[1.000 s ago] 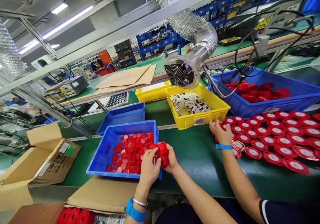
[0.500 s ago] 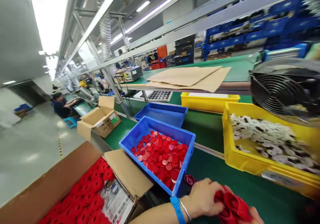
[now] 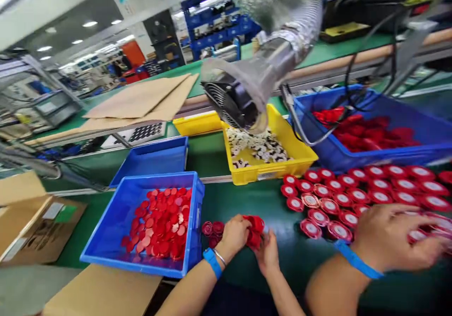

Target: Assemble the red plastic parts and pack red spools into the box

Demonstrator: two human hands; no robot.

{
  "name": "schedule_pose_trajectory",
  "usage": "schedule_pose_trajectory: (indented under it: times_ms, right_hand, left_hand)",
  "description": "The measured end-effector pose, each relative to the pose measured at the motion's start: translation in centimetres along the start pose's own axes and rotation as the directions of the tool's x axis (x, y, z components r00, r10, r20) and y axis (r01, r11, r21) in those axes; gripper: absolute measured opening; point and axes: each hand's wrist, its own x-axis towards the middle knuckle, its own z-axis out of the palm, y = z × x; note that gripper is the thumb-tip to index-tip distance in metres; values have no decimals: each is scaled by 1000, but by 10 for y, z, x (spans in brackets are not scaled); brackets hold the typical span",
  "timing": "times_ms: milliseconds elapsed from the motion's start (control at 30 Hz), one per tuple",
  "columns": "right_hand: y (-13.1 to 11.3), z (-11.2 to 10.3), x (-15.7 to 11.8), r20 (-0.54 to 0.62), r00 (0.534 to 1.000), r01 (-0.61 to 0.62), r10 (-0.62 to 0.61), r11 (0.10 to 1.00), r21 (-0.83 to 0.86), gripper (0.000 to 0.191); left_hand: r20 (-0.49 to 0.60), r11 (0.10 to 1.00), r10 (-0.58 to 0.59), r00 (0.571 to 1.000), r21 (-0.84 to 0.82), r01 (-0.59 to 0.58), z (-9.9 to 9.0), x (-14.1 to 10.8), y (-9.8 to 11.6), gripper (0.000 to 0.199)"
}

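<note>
My left hand, with a blue band and a bangle at the wrist, is closed on several red plastic parts with rounded, hollow shapes. My right hand has its fingers against the lower right side of the same parts. Both hands are held over the green worktop. Just left of my left hand, a few dark red round pieces lie beside the blue bin of flat red discs.
At right, a co-worker's hand holds red-and-white pieces, blurred, over rows of red round parts with white centres. Behind stand a yellow bin of white and dark parts and a blue bin of red parts. A fan duct hangs above.
The view has swung to the right, bringing in the co-worker's hand and the rows of round parts. The box of red parts has left the view. My hands still hold red parts.
</note>
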Motion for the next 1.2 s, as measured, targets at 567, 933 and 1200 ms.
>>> schedule_pose_trajectory:
  times_ms: [567,933,1200]
  right_hand:
    - [1,-21,-7,82,950,304,-301,834,-461,36]
    - [35,44,-18,763,639,757,-97,-99,-646,99]
    - [68,99,10,867,491,773,84,-500,-390,47]
  left_hand:
    - [-88,1000,-7,996,14,9,-34,93,47,27]
    - [-90,728,-564,821,-524,443,-9,-109,-46,69]
    - [-82,576,-615,784,-727,375,17,-121,-50,73]
